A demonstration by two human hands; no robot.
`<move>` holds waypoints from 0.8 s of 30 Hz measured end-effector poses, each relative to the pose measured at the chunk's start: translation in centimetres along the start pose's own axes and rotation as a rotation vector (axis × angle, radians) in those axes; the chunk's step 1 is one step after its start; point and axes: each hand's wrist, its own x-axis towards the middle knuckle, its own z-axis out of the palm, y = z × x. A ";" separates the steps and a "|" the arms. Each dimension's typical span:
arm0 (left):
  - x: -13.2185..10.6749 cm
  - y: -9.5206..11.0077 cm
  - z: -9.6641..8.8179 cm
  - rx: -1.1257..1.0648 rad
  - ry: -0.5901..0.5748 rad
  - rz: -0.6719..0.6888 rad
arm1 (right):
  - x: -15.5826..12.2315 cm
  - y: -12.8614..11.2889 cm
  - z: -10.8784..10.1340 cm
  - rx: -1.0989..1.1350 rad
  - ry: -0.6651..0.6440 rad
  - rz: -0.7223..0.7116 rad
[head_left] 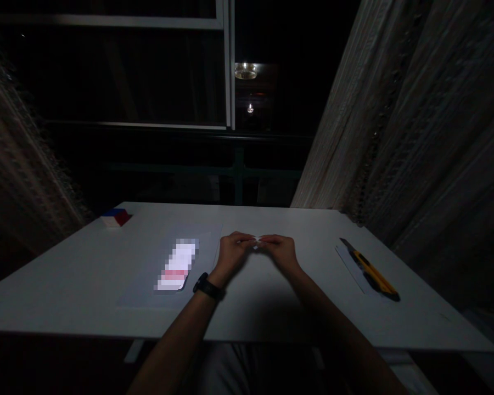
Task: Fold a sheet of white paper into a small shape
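Note:
Above the middle of the white table (263, 307), my left hand (233, 251) and my right hand (280, 251) meet at the fingertips. Both are closed in a pinch on a small white piece of paper (256, 242), which shows between them and looks folded. Most of it is hidden by my fingers. A dark watch (208, 286) is on my left wrist. Left of my left hand, a phone (177, 264) with a lit, blurred-out screen lies on a sheet of paper (138, 293).
A yellow and black utility knife (374, 274) lies at the right on a narrow white strip (351, 269), its blade pointing away from me. A red, white and blue puzzle cube (116, 217) sits at the far left corner. Curtains (333, 126) hang beyond the table beside a dark window.

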 end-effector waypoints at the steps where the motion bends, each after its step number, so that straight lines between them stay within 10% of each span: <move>1: 0.0 0.0 0.0 -0.013 0.001 -0.003 | 0.0 0.0 0.0 -0.003 -0.011 0.003; 24: 0.1 0.5 -0.1 -0.051 -0.009 -0.081 | -0.4 -0.2 0.4 0.013 0.023 -0.015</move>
